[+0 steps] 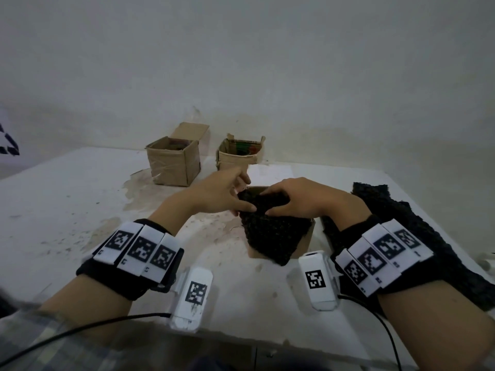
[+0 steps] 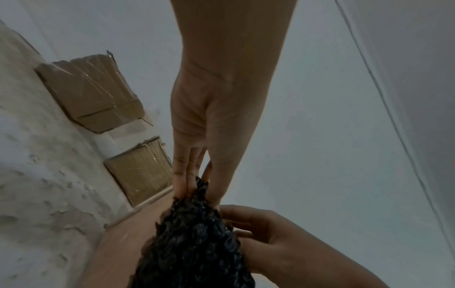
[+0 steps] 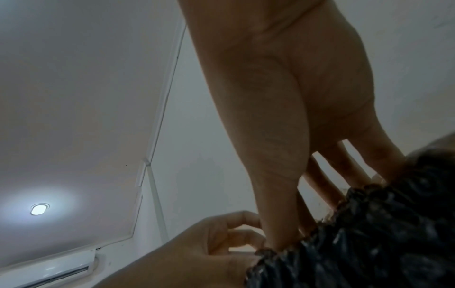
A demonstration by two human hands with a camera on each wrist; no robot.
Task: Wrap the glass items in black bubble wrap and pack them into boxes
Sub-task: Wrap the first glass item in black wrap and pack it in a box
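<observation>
A bundle wrapped in black bubble wrap (image 1: 270, 231) sits partly inside a small open cardboard box (image 1: 308, 236) at the table's centre, its lower end hanging over the box's near edge. What the wrap holds is hidden. My left hand (image 1: 245, 195) pinches the bundle's upper left end between thumb and fingers. My right hand (image 1: 270, 202) grips the upper right with its thumb pressing a fold. The left wrist view shows my left hand (image 2: 204, 185) pinching the bundle's tip (image 2: 197, 243). In the right wrist view my right hand (image 3: 317, 218) straddles the wrap (image 3: 369, 243).
Two open cardboard boxes stand at the back against the wall, one to the left (image 1: 174, 159) and one to the right (image 1: 238, 153). Loose sheets of black bubble wrap (image 1: 401, 223) lie under my right forearm. The white table (image 1: 80, 210) has flaking, stained paint.
</observation>
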